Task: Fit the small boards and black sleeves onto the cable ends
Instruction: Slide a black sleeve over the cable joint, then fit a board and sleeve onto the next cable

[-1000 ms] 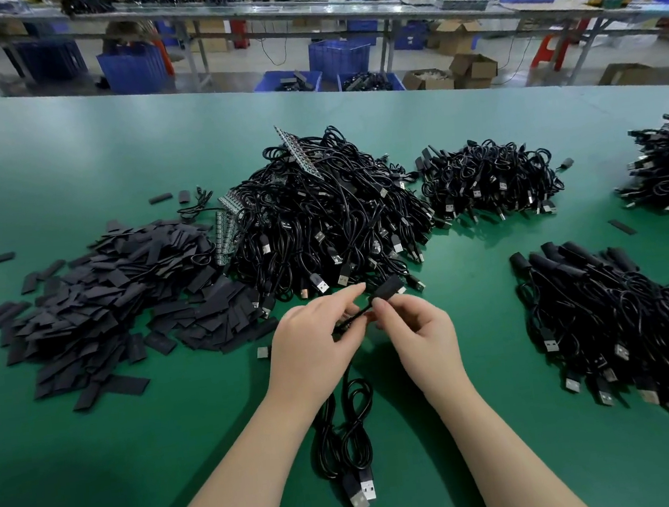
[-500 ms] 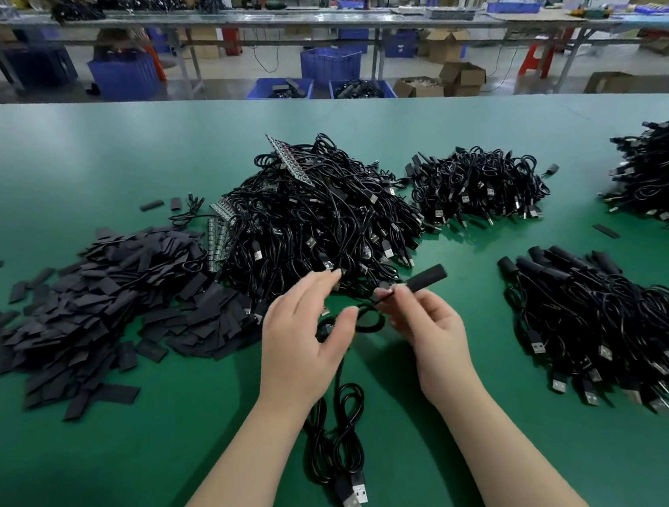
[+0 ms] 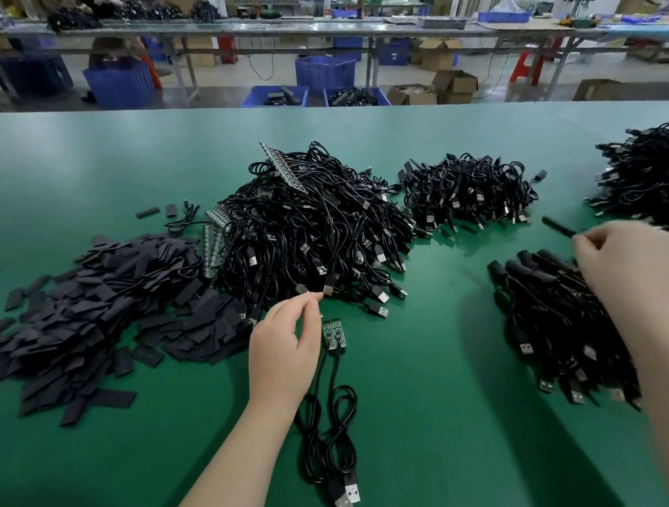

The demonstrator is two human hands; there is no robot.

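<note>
On the desk (image 3: 67, 165), a heap of sleeves (image 3: 96, 315) lies at the left. Just to its right sits the biggest pile of cables (image 3: 314, 234), with strips of boards (image 3: 212, 245) between the two. A smaller cable pile (image 3: 471, 193) lies further right, and another (image 3: 663, 177) at the far right edge. Nearer the person, at the right, lies a pile of sleeved cables (image 3: 559, 324). In front of the big pile, two cables (image 3: 331, 431) lie side by side, their boards (image 3: 333, 334) toward it.
</note>
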